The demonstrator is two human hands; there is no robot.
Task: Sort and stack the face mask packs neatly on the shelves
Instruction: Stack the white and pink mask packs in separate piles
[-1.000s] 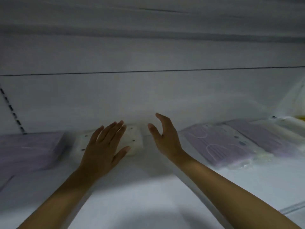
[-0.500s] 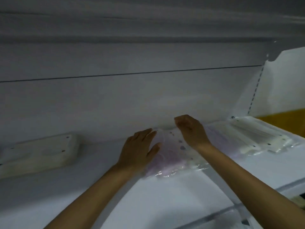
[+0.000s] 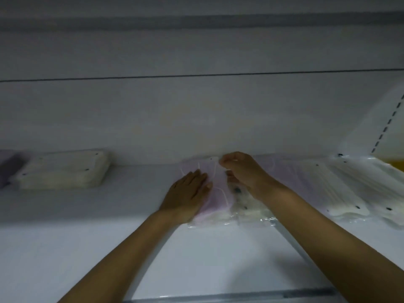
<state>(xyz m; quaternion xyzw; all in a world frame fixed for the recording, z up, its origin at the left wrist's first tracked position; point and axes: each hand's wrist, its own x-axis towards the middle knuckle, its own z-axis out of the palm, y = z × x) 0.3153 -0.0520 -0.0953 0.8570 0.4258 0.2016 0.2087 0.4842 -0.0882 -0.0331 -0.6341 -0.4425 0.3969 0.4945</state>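
Dim shot, white shelf (image 3: 207, 259) seen from above and in front. Lilac mask pack (image 3: 215, 193) lies flat at the centre of the shelf, back edge against the rear panel (image 3: 196, 119), clear wrapper edge showing at its 6 o'clock side. Left hand (image 3: 188, 193) rests flat on the pack's 9 o'clock half, fingers straight and together, pointing to 12–1 o'clock, palm down, not curled round anything. Right hand (image 3: 244, 173) sits on the pack's 12–3 o'clock part, fingers bent down toward the top edge of the wrapper; looks like a pinch on the pack's back edge but blur hides the fingertips, so I cannot tell for sure. Both forearms come in from 6 o'clock. Cream mask stack (image 3: 62, 172) at 9 o'clock, well apart from the hands, with a purple stack (image 3: 7, 169) just beside it at the frame edge. White mask packs (image 3: 360, 186) fanned at 3 o'clock, near the lilac pack. Slotted upright (image 3: 387, 127) at 2 o'clock. Something yellow (image 3: 396, 166) behind the white packs.
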